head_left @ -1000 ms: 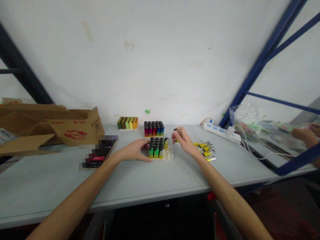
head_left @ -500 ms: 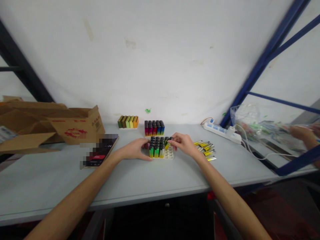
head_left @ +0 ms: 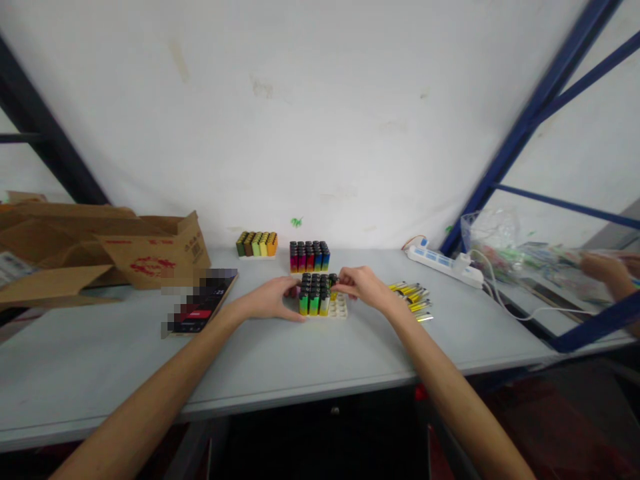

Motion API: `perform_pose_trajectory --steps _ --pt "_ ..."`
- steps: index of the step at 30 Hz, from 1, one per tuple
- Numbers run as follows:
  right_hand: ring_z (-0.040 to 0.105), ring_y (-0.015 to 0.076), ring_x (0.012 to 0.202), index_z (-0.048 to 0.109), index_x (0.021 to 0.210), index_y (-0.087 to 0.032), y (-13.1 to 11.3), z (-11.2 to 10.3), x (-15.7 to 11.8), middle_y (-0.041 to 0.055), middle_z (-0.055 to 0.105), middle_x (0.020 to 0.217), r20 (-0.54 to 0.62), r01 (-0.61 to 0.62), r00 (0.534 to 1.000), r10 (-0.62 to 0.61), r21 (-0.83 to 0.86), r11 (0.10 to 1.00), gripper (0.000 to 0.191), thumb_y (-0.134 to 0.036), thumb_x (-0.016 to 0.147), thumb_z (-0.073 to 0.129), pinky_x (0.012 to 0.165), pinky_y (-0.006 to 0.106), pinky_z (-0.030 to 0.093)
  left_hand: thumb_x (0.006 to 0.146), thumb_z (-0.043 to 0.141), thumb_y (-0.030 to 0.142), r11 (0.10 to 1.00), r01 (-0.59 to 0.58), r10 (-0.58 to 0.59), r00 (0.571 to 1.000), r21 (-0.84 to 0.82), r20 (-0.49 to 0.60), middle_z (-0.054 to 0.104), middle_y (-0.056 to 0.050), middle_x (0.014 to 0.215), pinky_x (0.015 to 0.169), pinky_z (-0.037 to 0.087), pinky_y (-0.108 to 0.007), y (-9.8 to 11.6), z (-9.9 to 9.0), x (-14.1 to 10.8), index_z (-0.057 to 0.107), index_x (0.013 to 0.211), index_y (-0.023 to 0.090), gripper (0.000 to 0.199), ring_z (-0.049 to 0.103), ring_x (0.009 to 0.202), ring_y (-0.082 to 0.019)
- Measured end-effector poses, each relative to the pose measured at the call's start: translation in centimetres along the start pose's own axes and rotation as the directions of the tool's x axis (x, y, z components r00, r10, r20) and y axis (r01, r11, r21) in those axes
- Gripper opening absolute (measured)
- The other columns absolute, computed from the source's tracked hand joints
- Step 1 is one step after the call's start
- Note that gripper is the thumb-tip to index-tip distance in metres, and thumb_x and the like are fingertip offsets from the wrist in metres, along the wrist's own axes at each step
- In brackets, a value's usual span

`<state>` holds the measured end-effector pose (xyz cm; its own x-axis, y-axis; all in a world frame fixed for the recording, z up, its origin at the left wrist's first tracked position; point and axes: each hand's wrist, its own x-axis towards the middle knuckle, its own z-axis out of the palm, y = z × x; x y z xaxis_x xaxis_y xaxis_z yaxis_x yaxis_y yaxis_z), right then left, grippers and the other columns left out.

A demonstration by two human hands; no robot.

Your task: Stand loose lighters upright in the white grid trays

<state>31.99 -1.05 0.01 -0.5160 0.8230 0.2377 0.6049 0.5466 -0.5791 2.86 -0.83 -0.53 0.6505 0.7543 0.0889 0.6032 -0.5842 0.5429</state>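
A white tray [head_left: 341, 310] in front of me holds rows of upright lighters [head_left: 313, 303] with black tops and green, yellow and whitish bodies. My left hand [head_left: 273, 299] cups the tray's left end, with its thumb along the front and its fingers behind. At the back right of the filled rows, my right hand [head_left: 361, 287] pinches a lighter by its black top [head_left: 333, 280]; the fingers partly hide it. Bare round sockets show at the tray's front right. Loose yellow-and-silver lighters [head_left: 414, 297] lie in a pile to the right of my right hand.
Behind stands a block of red, purple and blue lighters [head_left: 310, 257]; farther left, a block of green-to-orange pieces [head_left: 257, 244]. An open cardboard box [head_left: 155, 250] and a phone-like screen [head_left: 207, 303] lie left. At right are a power strip [head_left: 445, 263], cable and another person's hand [head_left: 607, 267].
My right hand has moved slightly left, and the tilted lighter in it now stands more upright and lower among the rows. My left hand stays in place.
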Motion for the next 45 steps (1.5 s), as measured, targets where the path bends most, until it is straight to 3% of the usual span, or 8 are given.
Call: perform_pose_trajectory --steps 6,13,18,26,32,36,41,45 --pt "0.063 0.0137 0.062 0.07 0.081 -0.016 0.5 0.5 -0.5 0.0027 0.072 0.071 -0.012 0.024 1.0 -0.024 0.007 1.0 0.031 -0.046 0.09 0.074 0.06 0.023 0.045 0.064 0.081 0.062 0.999 -0.007 0.007 1.0 -0.035 -0.005 0.07 -0.006 0.098 0.075 0.047 -0.032 0.5 -0.2 -0.2 0.066 0.112 0.018 0.067 0.062 0.085 -0.025" --pt "0.067 0.0184 0.071 0.075 0.089 -0.018 1.9 -6.0 -5.4 0.0067 0.075 0.081 -0.113 -0.098 0.99 0.089 -0.073 0.993 0.03 -0.045 0.093 0.065 0.068 0.028 0.051 0.062 0.081 0.068 0.999 0.038 -0.038 0.999 0.002 -0.001 0.069 -0.007 0.099 0.077 0.049 -0.033 0.2 -0.1 -0.1 0.065 0.106 0.017 0.069 0.063 0.087 -0.026" --pt "0.07 0.025 0.096 0.079 0.104 -0.021 3.2 -9.0 -10.5 0.0116 0.074 0.11 0.023 -0.151 0.987 0.159 -0.217 0.965 0.026 -0.038 0.093 0.063 0.09 0.037 0.053 0.062 0.081 0.068 0.999 0.032 -0.032 0.999 0.009 -0.013 0.069 -0.007 0.1 0.077 0.049 -0.033 -0.1 0.0 -0.1 0.065 0.108 0.018 0.07 0.063 0.087 -0.026" --pt "0.063 0.0294 0.112 0.078 0.104 -0.023 4.3 -8.7 -15.1 0.0128 0.067 0.119 0.13 -0.211 0.962 0.24 -0.206 0.956 0.03 -0.046 0.092 0.063 0.106 0.047 0.048 0.061 0.08 0.07 0.999 0.042 -0.042 0.999 0.02 -0.009 0.069 -0.007 0.101 0.077 0.048 -0.033 0.0 -0.1 -0.2 0.065 0.108 0.018 0.072 0.063 0.089 -0.027" --pt "0.062 0.0276 0.108 0.071 0.102 -0.022 4.3 -7.9 -14.6 0.0122 0.066 0.114 0.016 -0.167 0.985 0.174 -0.209 0.963 0.029 -0.048 0.095 0.061 0.101 0.044 0.05 0.063 0.081 0.066 0.999 0.049 -0.049 0.999 -0.005 0.007 0.068 -0.007 0.1 0.078 0.049 -0.034 0.6 -0.3 -0.2 0.065 0.111 0.017 0.07 0.063 0.089 -0.027" --pt "0.067 0.0228 0.086 0.063 0.112 -0.021 3.2 -7.0 -13.1 0.0079 0.072 0.097 -0.054 -0.188 0.981 0.184 -0.092 0.978 0.034 -0.051 0.101 0.051 0.082 0.037 0.053 0.063 0.081 0.068 0.999 0.054 -0.054 0.999 -0.008 0.007 0.068 -0.007 0.099 0.077 0.049 -0.033 0.6 -0.2 -0.2 0.063 0.106 0.018 0.069 0.063 0.088 -0.027" --pt "0.066 0.0201 0.078 0.065 0.123 -0.02 1.8 -5.8 -8.8 0.0074 0.075 0.096 -0.231 -0.133 0.964 0.131 0.008 0.991 0.045 -0.055 0.103 0.045 0.067 0.03 0.05 0.063 0.08 0.071 1.0 0.018 -0.018 1.0 -0.004 -0.007 0.068 -0.006 0.098 0.076 0.049 -0.033 0.2 -0.1 -0.2 0.063 0.105 0.019 0.069 0.063 0.086 -0.026" --pt "0.065 0.0181 0.073 0.061 0.124 -0.02 1.2 -4.6 -4.4 0.0063 0.075 0.094 -0.36 -0.082 0.923 0.139 0.169 0.982 0.051 -0.061 0.092 0.062 0.058 0.026 0.045 0.063 0.08 0.07 1.0 0.008 -0.008 1.0 0.011 -0.024 0.068 -0.006 0.096 0.076 0.049 -0.033 0.2 0.0 -0.2 0.063 0.103 0.018 0.067 0.063 0.084 -0.025"
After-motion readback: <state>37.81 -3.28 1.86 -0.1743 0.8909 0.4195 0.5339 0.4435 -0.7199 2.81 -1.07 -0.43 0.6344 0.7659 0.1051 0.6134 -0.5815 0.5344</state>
